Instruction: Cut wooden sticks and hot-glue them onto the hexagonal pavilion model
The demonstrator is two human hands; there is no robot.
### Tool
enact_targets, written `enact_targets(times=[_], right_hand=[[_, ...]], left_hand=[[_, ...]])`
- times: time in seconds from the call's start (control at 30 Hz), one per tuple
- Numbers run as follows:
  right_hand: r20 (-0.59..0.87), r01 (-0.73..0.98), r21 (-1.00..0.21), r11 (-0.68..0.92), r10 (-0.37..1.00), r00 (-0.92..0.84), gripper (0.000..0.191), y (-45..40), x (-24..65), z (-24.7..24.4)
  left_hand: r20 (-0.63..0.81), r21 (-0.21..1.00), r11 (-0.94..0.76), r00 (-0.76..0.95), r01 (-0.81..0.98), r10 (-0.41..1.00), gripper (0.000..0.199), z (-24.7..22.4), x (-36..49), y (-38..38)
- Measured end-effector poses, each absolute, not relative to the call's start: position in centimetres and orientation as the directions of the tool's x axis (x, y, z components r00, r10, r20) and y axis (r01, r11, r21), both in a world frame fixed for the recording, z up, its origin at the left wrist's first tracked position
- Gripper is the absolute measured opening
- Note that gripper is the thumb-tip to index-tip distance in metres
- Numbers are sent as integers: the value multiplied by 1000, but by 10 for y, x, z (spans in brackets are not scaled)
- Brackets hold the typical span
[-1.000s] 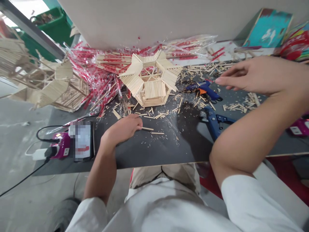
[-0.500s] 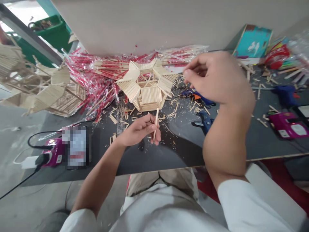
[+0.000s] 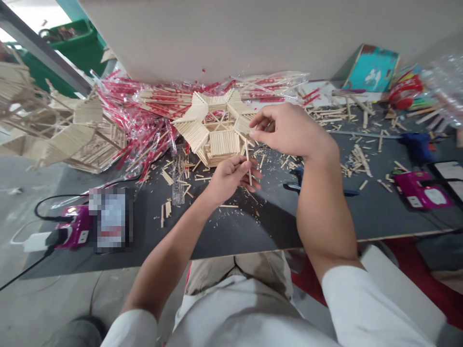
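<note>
Between its thumb and fingers, my left hand (image 3: pixel 231 178) grips a thin wooden stick (image 3: pixel 248 161) that stands nearly upright, its other fingers spread behind. Just above the stick's top end is my right hand (image 3: pixel 285 127), thumb and fingertips curled together in a pinch; anything between them is too small to make out. Behind both hands a star-shaped model made of wooden sticks (image 3: pixel 226 142) rests on the dark table (image 3: pixel 213 241). My right fingertips overlap its right-hand panel in view; I cannot tell whether they touch it.
Red-and-clear plastic wrappers (image 3: pixel 126 103) with sticks lie along the back. A larger stick model (image 3: pixel 83 140) stands left. Blue glue gun (image 3: pixel 415 147), purple power strips (image 3: pixel 421 190), dark-handled cutters (image 3: pixel 298 180), a clear ruler (image 3: pixel 178 180), a phone (image 3: pixel 113 219) and stick scraps surround the hands.
My right hand has come down and left, close to the stick's top. My left hand has moved right and slightly up with the stick. The camera view has shifted slightly.
</note>
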State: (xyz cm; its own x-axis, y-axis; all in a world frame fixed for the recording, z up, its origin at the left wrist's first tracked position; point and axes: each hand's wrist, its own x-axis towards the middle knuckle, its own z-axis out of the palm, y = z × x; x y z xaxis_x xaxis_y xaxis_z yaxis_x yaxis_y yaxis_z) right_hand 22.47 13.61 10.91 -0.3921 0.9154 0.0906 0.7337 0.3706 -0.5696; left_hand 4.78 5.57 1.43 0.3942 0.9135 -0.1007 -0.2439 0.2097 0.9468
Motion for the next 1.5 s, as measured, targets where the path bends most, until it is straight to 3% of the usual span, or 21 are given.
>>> enact_targets(times=[0.33,0.6,0.77,1.5], right_hand=[[35,659,-657,365,889,-457,41,145,216,96],[75,662,-650,374,898,-433,19,142,215,100],[64,684,-634,361,906,-420,14,140,207,99],[77,661,-654,368,901,-426,12,149,209,90]], left_hand=[[-93,927,209,349,-312,932,32,4,48,58],[-33,978,96,317,-186,948,44,2,44,50],[-58,975,125,338,-182,939,51,-4,46,51],[-99,875,234,316,-424,944,46,-5,46,64]])
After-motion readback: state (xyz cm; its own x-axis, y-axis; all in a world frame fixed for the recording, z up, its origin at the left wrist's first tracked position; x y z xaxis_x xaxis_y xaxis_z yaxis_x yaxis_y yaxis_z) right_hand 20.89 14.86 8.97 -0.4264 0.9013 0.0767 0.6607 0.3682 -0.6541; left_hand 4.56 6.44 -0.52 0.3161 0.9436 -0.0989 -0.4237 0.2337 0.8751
